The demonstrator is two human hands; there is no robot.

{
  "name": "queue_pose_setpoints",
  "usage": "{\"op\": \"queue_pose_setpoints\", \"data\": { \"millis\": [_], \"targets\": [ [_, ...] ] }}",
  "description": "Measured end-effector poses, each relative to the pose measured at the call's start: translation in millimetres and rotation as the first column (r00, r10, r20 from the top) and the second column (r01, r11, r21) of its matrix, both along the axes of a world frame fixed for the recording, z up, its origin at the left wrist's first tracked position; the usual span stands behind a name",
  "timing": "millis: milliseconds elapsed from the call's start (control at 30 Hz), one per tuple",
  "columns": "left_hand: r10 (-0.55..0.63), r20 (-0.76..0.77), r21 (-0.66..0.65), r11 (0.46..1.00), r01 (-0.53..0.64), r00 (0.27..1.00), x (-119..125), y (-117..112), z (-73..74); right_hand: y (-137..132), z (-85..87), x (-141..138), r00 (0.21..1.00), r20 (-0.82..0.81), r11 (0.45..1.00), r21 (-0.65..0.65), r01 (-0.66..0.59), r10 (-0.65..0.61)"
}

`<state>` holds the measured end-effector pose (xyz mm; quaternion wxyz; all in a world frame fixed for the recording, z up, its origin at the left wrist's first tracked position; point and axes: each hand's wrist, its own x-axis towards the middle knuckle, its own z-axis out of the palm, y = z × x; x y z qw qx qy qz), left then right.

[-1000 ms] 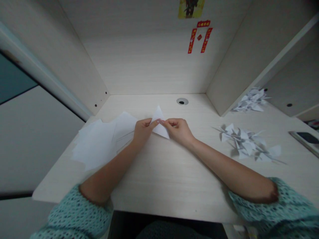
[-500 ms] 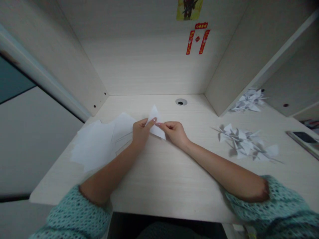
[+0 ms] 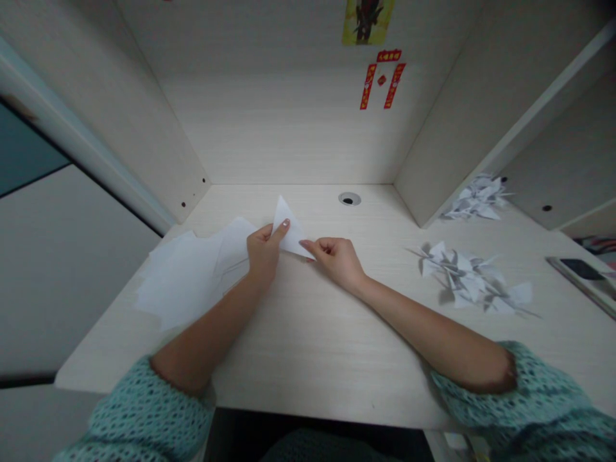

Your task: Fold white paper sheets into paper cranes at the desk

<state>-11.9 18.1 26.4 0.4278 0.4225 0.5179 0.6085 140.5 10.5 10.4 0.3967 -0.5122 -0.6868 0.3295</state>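
A white folded paper [image 3: 291, 237], triangular in outline, is held between my two hands just above the desk. My left hand [image 3: 266, 249] pinches its left side, thumb lying on top. At its lower right corner, the thumb and finger of my right hand [image 3: 337, 258] grip the paper. Several white paper sheets [image 3: 185, 276] lie spread to the left, partly behind my left forearm; thin lines show on one of them. On the right of the desk lies a cluster of folded paper cranes [image 3: 464, 273], with pointed tips and wings.
A second pile of folded paper [image 3: 479, 196] sits beyond the right divider panel [image 3: 452, 135]. A phone [image 3: 584, 273] lies at the far right. Behind my hands is a round cable hole [image 3: 350, 199] in the desk [image 3: 308, 359]. Red stickers [image 3: 368, 86] are on the back panel.
My left hand and the paper have shifted a little left. My right hand's pinch has gone from the paper's middle to its lower right corner.
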Motion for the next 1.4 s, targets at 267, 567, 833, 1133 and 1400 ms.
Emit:
{"op": "queue_pose_setpoints", "data": {
  "millis": [267, 567, 833, 1133, 1400],
  "targets": [
    [0.0, -0.053, 0.012, 1.0, 0.0, 0.999, -0.2, -0.2, -3.6, -0.5, 0.2, 3.0, 0.977, 0.211, 0.992, 0.125, -0.007, -0.019],
    [0.006, -0.068, -0.009, 1.0, -0.007, 0.998, 0.6, -0.5, -3.9, -0.5, -3.9, 2.5, 0.971, 0.238, 0.983, 0.172, -0.064, 0.022],
    [0.012, -0.041, -0.038, 0.999, -0.014, 0.999, -1.8, 2.7, -4.9, -1.0, -2.6, 0.7, 0.946, 0.323, 0.94, 0.309, -0.147, 0.042],
    [0.042, -0.002, -0.044, 0.998, -0.042, 0.999, -7.6, 8.3, -7.2, -2.5, -0.7, 1.7, 0.937, 0.342, 0.916, 0.347, -0.201, 0.076],
    [0.051, -0.002, -0.026, 0.998, -0.051, 0.999, -6.3, 6.2, -8.0, -0.8, 0.4, 2.6, 0.886, 0.464, 0.894, 0.397, -0.207, -0.001]
  ]
}}
